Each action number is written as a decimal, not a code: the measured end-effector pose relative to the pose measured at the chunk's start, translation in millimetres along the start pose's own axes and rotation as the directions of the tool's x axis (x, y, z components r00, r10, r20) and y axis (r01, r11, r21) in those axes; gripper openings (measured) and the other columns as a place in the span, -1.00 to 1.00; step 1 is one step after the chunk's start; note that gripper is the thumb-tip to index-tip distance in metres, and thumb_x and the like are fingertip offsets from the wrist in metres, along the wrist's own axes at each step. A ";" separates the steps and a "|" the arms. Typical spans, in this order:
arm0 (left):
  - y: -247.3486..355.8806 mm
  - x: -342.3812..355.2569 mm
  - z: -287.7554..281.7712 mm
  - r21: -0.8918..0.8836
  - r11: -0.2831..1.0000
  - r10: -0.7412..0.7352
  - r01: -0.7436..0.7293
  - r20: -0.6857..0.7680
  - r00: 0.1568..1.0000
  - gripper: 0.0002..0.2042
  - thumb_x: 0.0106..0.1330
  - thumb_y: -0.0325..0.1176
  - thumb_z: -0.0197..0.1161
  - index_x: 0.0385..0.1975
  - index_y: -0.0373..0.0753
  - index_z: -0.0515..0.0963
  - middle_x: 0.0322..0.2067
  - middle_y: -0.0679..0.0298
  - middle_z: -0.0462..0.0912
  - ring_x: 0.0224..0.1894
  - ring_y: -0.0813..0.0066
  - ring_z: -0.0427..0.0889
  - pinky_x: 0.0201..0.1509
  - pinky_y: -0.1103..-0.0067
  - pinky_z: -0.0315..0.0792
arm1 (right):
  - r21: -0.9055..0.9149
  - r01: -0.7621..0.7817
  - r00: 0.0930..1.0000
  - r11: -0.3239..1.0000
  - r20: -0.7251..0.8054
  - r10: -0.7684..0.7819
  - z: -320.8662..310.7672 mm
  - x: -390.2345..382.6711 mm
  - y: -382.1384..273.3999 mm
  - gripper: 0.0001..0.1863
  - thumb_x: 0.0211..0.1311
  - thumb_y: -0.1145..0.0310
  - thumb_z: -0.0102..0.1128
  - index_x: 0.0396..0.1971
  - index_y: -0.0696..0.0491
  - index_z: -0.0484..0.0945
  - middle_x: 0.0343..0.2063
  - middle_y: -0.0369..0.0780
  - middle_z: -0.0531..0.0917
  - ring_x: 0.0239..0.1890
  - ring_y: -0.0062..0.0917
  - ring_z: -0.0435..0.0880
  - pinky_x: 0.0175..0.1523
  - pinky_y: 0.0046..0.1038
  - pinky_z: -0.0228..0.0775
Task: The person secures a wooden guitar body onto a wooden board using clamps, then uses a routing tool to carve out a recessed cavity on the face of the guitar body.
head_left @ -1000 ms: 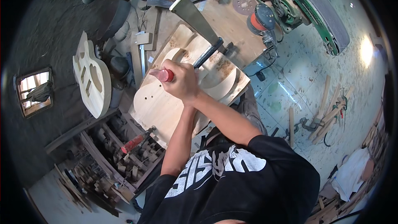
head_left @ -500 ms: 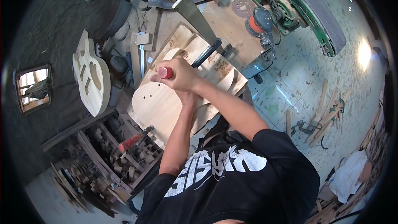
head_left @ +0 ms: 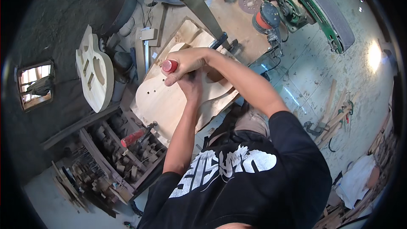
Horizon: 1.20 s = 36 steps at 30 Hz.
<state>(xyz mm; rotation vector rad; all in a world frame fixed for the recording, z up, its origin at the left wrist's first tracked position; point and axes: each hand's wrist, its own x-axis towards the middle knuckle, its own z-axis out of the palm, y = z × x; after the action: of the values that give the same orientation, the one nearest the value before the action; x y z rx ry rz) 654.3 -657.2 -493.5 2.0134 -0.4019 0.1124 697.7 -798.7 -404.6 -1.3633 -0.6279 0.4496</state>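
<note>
My right hand (head_left: 184,61) is closed around the red handle (head_left: 170,65) of a clamp, whose long steel bar (head_left: 201,10) rises behind it at the back edge of a pale board. My left hand (head_left: 191,85) is just beneath the right, with its fingers mostly hidden. Both are over a curved, guitar-body-shaped wooden piece (head_left: 152,106) with small holes, lying on the rough board (head_left: 186,32). A second red-handled clamp (head_left: 133,136) grips the board's near left corner.
A cut-out body blank (head_left: 95,85) stands on the left above shelves of offcuts (head_left: 110,157). The workbench (head_left: 243,32) holds a sander (head_left: 266,19) and sanding disc (head_left: 248,2). A green belt sander (head_left: 322,17) is at upper right. Wood strips (head_left: 333,123) lie on the floor.
My right hand and forearm have swung upward and to the right, turning around the red handle. My left hand shows more below it. The whole view has shifted slightly.
</note>
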 end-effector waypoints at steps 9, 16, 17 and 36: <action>-21.9 -20.5 -13.0 -0.004 0.985 -0.171 0.172 0.089 0.981 -0.47 0.24 -0.23 0.36 0.11 -0.38 0.38 0.03 0.11 0.50 0.07 0.31 0.49 0.15 0.43 0.36 | -0.414 -0.031 0.431 0.910 -0.827 -0.362 81.0 10.3 3.2 -0.73 0.00 0.31 0.39 -0.65 0.07 0.46 -0.68 -0.11 0.57 -0.55 -0.17 0.63 -0.43 -0.26 0.42; -1.6 -17.8 -0.8 -0.111 0.993 -0.054 0.038 -0.149 0.987 -0.61 0.24 -0.25 0.39 -0.09 -0.42 0.52 -0.19 0.18 0.65 -0.20 0.39 0.61 -0.08 0.48 0.46 | -0.417 -0.070 0.388 0.906 -0.848 -0.360 74.0 7.0 -2.1 -0.64 0.06 0.17 0.46 -0.63 0.06 0.47 -0.75 -0.15 0.50 -0.65 -0.22 0.55 -0.47 -0.32 0.35; 2.1 -15.4 2.1 -0.123 0.992 -0.056 0.037 -0.152 0.987 -0.63 0.24 -0.25 0.39 -0.12 -0.43 0.54 -0.22 0.19 0.67 -0.23 0.40 0.62 -0.11 0.48 0.48 | -0.429 -0.040 0.546 0.902 -0.766 -0.340 63.3 0.5 -1.6 -0.61 0.04 0.14 0.48 -0.63 0.07 0.47 -0.75 -0.18 0.51 -0.64 -0.30 0.56 -0.44 -0.34 0.36; 8.7 -2.5 -14.2 0.073 0.990 -0.126 0.119 0.104 0.987 -0.68 0.19 -0.24 0.33 -0.12 -0.27 0.58 -0.29 -0.04 0.67 -0.17 -0.07 0.65 -0.08 0.23 0.48 | -0.461 -0.112 0.474 0.880 -0.803 -0.361 84.5 -10.2 -14.5 -0.65 0.10 0.24 0.47 -0.28 0.17 0.56 -0.49 -0.25 0.54 -0.39 -0.64 0.51 -0.22 -0.51 0.42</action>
<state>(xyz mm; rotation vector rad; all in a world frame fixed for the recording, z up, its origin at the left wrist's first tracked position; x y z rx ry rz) 650.5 -647.6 -480.2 2.1109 -0.3454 -0.0608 634.1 -743.7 -384.6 -1.7467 0.0754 -0.6102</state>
